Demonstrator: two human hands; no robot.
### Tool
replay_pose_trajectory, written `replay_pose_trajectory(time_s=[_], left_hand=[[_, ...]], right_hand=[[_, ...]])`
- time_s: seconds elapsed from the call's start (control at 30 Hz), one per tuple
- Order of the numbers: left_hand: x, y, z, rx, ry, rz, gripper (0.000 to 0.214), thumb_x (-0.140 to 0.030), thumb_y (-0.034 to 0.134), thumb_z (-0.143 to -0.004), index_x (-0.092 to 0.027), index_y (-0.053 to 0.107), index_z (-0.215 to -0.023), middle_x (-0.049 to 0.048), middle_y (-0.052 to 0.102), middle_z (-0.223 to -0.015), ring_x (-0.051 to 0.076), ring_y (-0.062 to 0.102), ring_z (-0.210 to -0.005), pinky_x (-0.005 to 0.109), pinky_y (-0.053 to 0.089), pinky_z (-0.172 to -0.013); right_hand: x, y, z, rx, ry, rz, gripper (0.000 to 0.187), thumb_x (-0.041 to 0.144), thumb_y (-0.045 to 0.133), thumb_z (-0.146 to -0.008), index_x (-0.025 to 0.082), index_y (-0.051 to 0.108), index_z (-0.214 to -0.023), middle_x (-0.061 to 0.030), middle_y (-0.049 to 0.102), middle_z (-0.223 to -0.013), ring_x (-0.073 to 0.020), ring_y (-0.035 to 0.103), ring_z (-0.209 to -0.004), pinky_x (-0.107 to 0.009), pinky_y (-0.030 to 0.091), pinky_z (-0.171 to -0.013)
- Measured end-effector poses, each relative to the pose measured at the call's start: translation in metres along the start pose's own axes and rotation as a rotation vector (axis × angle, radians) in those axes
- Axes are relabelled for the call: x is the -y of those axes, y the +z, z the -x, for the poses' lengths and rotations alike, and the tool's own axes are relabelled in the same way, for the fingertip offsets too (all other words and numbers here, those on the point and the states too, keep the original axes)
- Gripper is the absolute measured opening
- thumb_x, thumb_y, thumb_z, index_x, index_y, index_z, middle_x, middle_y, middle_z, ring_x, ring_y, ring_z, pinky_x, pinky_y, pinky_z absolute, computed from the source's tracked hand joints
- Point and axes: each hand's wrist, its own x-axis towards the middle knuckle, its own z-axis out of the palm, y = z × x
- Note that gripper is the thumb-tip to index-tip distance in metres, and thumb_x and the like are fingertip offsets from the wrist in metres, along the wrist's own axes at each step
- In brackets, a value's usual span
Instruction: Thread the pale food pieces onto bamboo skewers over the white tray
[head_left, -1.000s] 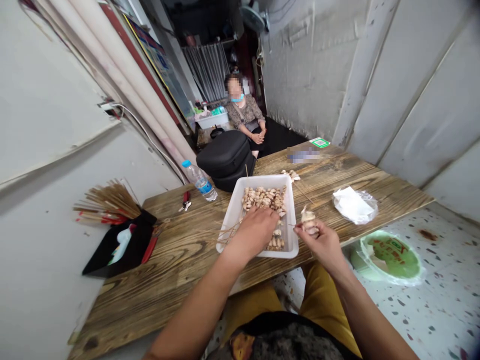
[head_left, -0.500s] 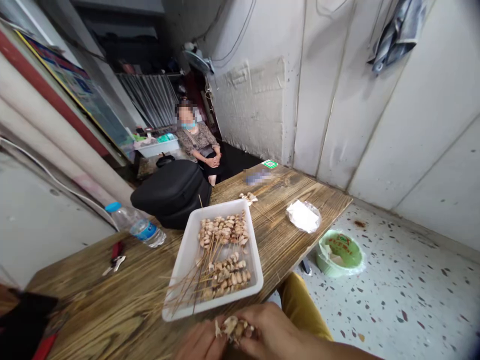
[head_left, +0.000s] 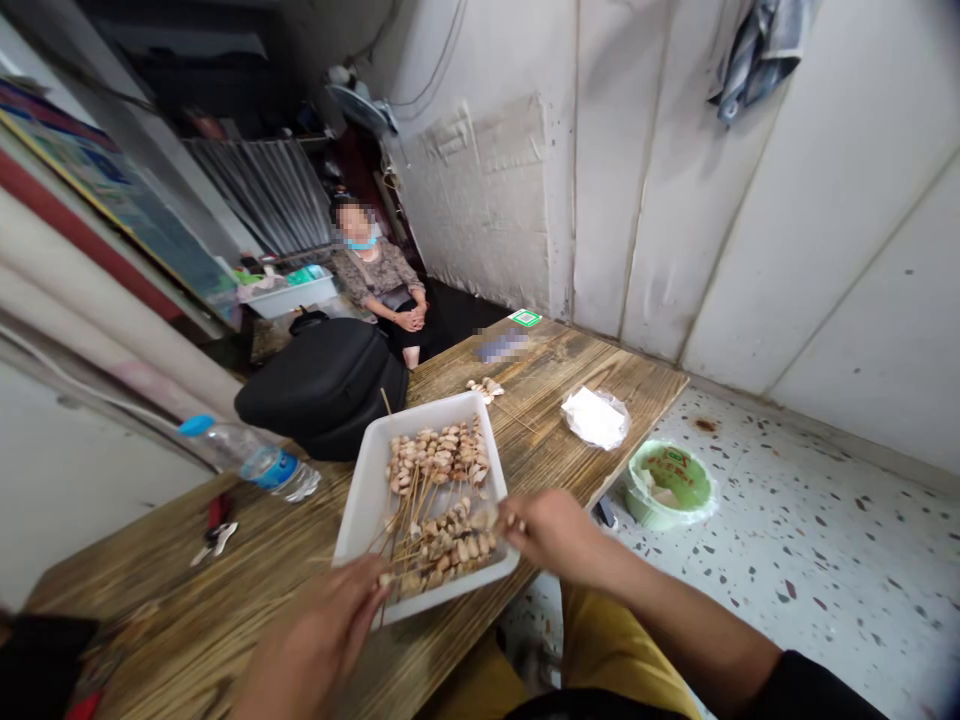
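In the head view, a white tray (head_left: pixel 358 505) stands on the wooden table (head_left: pixel 577 365), close to the near edge and slightly turned. It holds two groups of thin sticks with pale food pieces, one group at the far end of the tray and one at the near end.

The left hand (head_left: pixel 319 640) is over the near edge of the table, at the near left corner of the tray. Its fingertips are pressed together on one end of a skewer (head_left: pixel 450 548). The right hand (head_left: pixel 553 530) is at the near right corner of the tray, and its fingers are pinching the other end. This skewer is full of pieces and lies low across the near end of the tray, among the others.

Toward the left edge lie a water bottle (head_left: pixel 255 462) and a red-handled tool (head_left: pixel 214 525). A black bag (head_left: pixel 322 385) stands at the far edge, behind the tray. A clear bag with white paper (head_left: pixel 596 417) lies near the right edge. A green bucket (head_left: pixel 667 482) stands on the floor beside the table. A person (head_left: pixel 379 280) sits beyond the far edge.
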Motion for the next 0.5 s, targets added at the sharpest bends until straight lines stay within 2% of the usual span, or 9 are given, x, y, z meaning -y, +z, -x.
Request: replay_pose_trajectory(time_s=[0.07,0.1,0.17,0.2,0.27,0.33,0.37,0.43,0.5], left_hand=[[0.006,-0.001,-0.018,0.174,-0.116,0.003,0.029,-0.030,0.041,-0.090,-0.022,0.069,-0.090,0.0062,0.072,-0.092,0.020,0.067,-0.084,0.032,0.051,-0.078],[0.006,0.001,-0.027,0.270,-0.148,0.015,0.030,-0.030,0.041,-0.090,-0.021,0.069,-0.085,0.0069,0.072,-0.090,0.021,0.066,-0.084,0.035,0.050,-0.080],[0.003,0.010,-0.042,0.415,-0.204,0.057,0.028,-0.031,0.046,-0.087,-0.019,0.069,-0.078,0.0087,0.071,-0.087,0.024,0.064,-0.089,0.040,0.044,-0.088],[0.001,0.016,-0.048,0.420,-0.234,0.092,0.028,-0.029,0.045,-0.088,-0.018,0.069,-0.077,0.0091,0.071,-0.085,0.024,0.064,-0.088,0.041,0.043,-0.090],[-0.003,0.029,-0.057,0.279,-0.305,0.226,0.027,-0.027,0.044,-0.089,-0.018,0.069,-0.093,0.0095,0.071,-0.095,0.022,0.062,-0.095,0.039,0.042,-0.092],[-0.006,0.041,-0.062,0.093,-0.362,0.427,0.029,-0.028,0.047,-0.089,-0.018,0.067,-0.106,0.0094,0.068,-0.108,0.020,0.061,-0.101,0.033,0.043,-0.093],[-0.007,0.046,-0.064,0.046,-0.364,0.521,0.029,-0.028,0.046,-0.089,-0.018,0.067,-0.107,0.0087,0.068,-0.109,0.019,0.061,-0.101,0.030,0.044,-0.092],[-0.008,0.053,-0.065,0.011,-0.385,0.647,0.031,-0.025,0.042,-0.090,-0.018,0.068,-0.106,0.0070,0.070,-0.105,0.017,0.063,-0.096,0.028,0.046,-0.088],[-0.007,0.056,-0.065,0.034,-0.433,0.663,0.034,-0.022,0.039,-0.090,-0.019,0.066,-0.111,0.0060,0.070,-0.104,0.016,0.064,-0.093,0.027,0.047,-0.085]], right_hand=[[-0.009,-0.008,-0.024,-0.082,0.100,-0.139,0.009,0.017,0.056,-0.079,0.017,0.065,-0.075,-0.0018,0.068,-0.070,-0.0106,0.059,-0.059,-0.019,0.041,-0.059],[-0.010,-0.009,-0.035,-0.065,0.144,-0.261,0.010,0.022,0.059,-0.079,0.016,0.064,-0.074,-0.0014,0.067,-0.068,-0.0094,0.056,-0.053,-0.019,0.040,-0.055],[-0.010,-0.004,-0.055,0.058,0.222,-0.562,0.018,0.032,0.062,-0.077,0.015,0.062,-0.071,-0.0005,0.067,-0.066,-0.0062,0.046,-0.040,-0.019,0.035,-0.043],[-0.009,0.002,-0.061,0.132,0.255,-0.706,0.022,0.036,0.063,-0.076,0.015,0.060,-0.069,-0.0002,0.067,-0.065,-0.0046,0.041,-0.034,-0.019,0.031,-0.038],[-0.005,0.015,-0.070,0.244,0.304,-0.923,0.029,0.042,0.066,-0.071,0.015,0.057,-0.067,-0.0007,0.068,-0.064,-0.0023,0.032,-0.029,-0.018,0.023,-0.032],[-0.004,0.027,-0.073,0.272,0.321,-1.035,0.034,0.046,0.070,-0.066,0.014,0.057,-0.069,-0.0017,0.068,-0.064,-0.0013,0.030,-0.028,-0.018,0.017,-0.030],[-0.004,0.032,-0.074,0.273,0.324,-1.064,0.037,0.048,0.071,-0.065,0.014,0.058,-0.071,-0.0022,0.068,-0.063,-0.0011,0.030,-0.028,-0.018,0.015,-0.029],[-0.006,0.037,-0.076,0.253,0.337,-1.093,0.039,0.049,0.071,-0.065,0.012,0.060,-0.075,-0.0031,0.068,-0.063,-0.0010,0.030,-0.028,-0.017,0.012,-0.029],[-0.010,0.039,-0.078,0.222,0.369,-1.100,0.040,0.048,0.072,-0.064,0.011,0.060,-0.076,-0.0035,0.068,-0.063,-0.0008,0.031,-0.027,-0.017,0.012,-0.028]])
